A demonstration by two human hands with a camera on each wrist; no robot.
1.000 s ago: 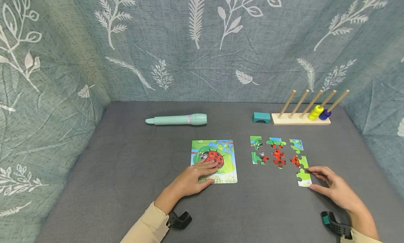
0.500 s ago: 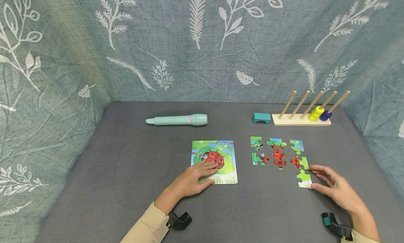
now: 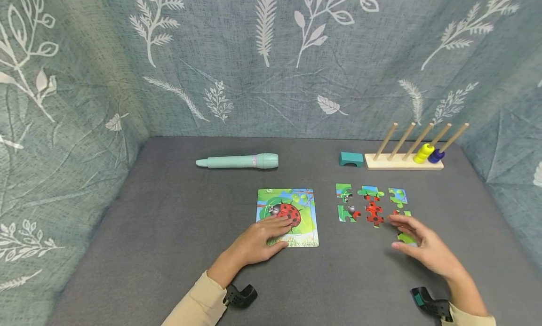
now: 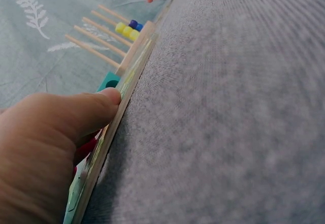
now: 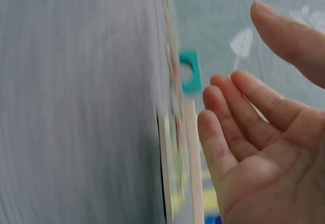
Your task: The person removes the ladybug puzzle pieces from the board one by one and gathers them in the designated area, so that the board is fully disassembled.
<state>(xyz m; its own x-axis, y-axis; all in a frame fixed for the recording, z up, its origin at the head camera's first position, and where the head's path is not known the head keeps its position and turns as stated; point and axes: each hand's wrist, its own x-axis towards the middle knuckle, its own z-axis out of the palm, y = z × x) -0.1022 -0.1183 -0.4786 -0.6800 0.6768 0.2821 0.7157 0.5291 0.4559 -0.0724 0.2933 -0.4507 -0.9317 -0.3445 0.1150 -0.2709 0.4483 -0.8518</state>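
A square ladybug picture board (image 3: 306, 229) lies on the grey table. My left hand (image 3: 256, 239) rests on it with fingers laid over the ladybug; in the left wrist view the thumb (image 4: 96, 107) touches the board near its edge. To its right, loose jigsaw pieces lie in spaced rows, among them a red spotted piece (image 3: 374, 214) and a blue-green corner piece (image 3: 398, 196). My right hand (image 3: 429, 250) hovers above the rightmost pieces, fingers apart and holding nothing. It partly hides a green-and-white piece (image 3: 407, 239) and the piece behind that one.
At the back right stands a wooden peg stand (image 3: 404, 163) with yellow and dark blue beads. Beside it sits a teal arch block (image 3: 351, 159). A mint-green microphone-shaped pen (image 3: 237, 161) lies at the back left. A patterned cloth (image 3: 237, 58) hangs behind the table.
My right hand has left the side of the green-and-white piece and moved left, over the rightmost pieces. My left hand stays on the board.
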